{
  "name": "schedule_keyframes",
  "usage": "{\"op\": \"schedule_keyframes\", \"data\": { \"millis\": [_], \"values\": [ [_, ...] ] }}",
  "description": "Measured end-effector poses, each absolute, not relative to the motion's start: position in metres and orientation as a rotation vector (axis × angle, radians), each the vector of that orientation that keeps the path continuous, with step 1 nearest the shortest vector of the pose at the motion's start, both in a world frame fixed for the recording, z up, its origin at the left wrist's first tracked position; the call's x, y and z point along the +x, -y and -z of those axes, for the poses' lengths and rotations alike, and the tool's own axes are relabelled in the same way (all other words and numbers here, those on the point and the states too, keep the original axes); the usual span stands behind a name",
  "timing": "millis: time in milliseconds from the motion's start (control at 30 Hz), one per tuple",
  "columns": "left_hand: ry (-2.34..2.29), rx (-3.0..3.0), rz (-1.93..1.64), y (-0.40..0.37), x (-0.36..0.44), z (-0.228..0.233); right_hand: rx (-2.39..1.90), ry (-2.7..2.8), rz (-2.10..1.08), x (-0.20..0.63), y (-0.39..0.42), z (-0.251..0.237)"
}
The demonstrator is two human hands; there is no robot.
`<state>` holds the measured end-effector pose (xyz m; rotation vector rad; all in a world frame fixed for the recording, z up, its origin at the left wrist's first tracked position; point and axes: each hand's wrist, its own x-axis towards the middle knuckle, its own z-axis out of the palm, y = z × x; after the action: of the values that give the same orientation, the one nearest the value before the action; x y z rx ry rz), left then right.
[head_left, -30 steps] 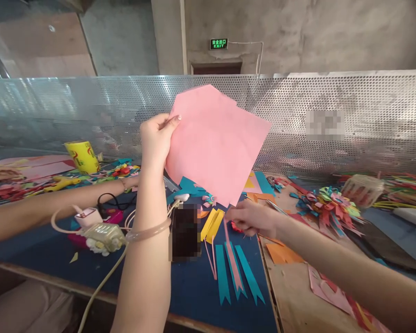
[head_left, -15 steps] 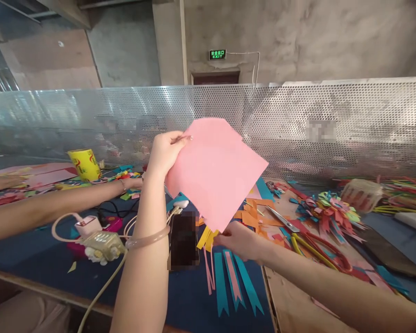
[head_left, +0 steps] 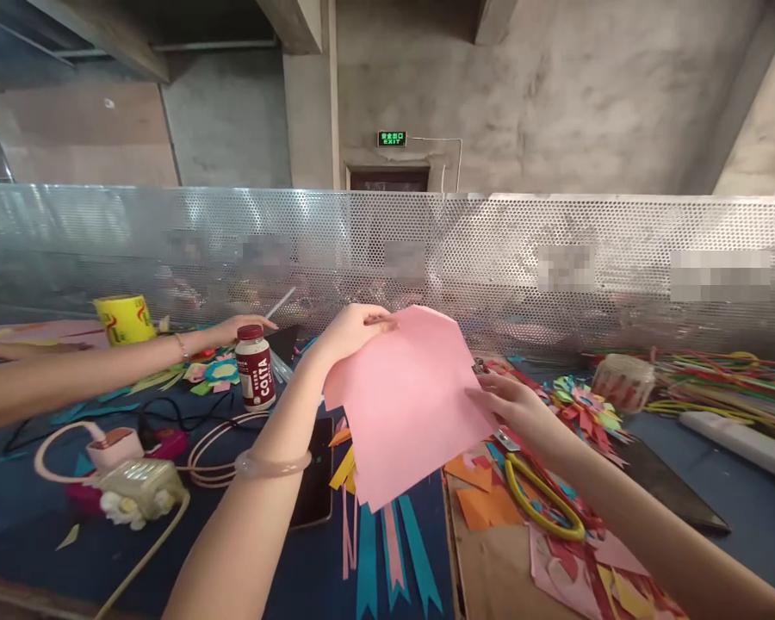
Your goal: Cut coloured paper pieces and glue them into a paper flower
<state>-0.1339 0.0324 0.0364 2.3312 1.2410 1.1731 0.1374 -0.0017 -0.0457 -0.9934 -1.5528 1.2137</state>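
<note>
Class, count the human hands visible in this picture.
3: the left hand and right hand gripping the pink paper, and a co-worker's hand behind the bottle. Others may be hidden.

- The large pink paper sheet (head_left: 404,405) hides the fingertips of the left hand (head_left: 352,331) and much of the black phone (head_left: 314,482) lying on the blue worktop (head_left: 52,517).
- The yellow-handled scissors (head_left: 542,495) are partly covered by the right hand (head_left: 513,405).
- Blurred patches mask parts of the perforated metal screen (head_left: 620,267).
- A co-worker's bare forearm (head_left: 71,379) is cut off at the left edge.
</note>
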Motion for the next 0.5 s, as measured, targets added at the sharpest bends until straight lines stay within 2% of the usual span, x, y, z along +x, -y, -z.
{"op": "schedule_keyframes", "data": {
  "millis": [133,267,500],
  "values": [
    [-1.259,2.367,-1.107,-0.034,-0.128,-0.033,-1.010,1.512,-1.189,0.143,-0.003,0.053],
    [-1.379,2.320,-1.239,-0.034,-0.135,-0.035,-1.010,1.332,-1.090,0.157,-0.018,0.056],
    [-1.483,2.209,-1.385,-0.042,-0.159,-0.034,-1.051,1.070,-1.204,0.167,-0.047,0.066]
  ]
}}
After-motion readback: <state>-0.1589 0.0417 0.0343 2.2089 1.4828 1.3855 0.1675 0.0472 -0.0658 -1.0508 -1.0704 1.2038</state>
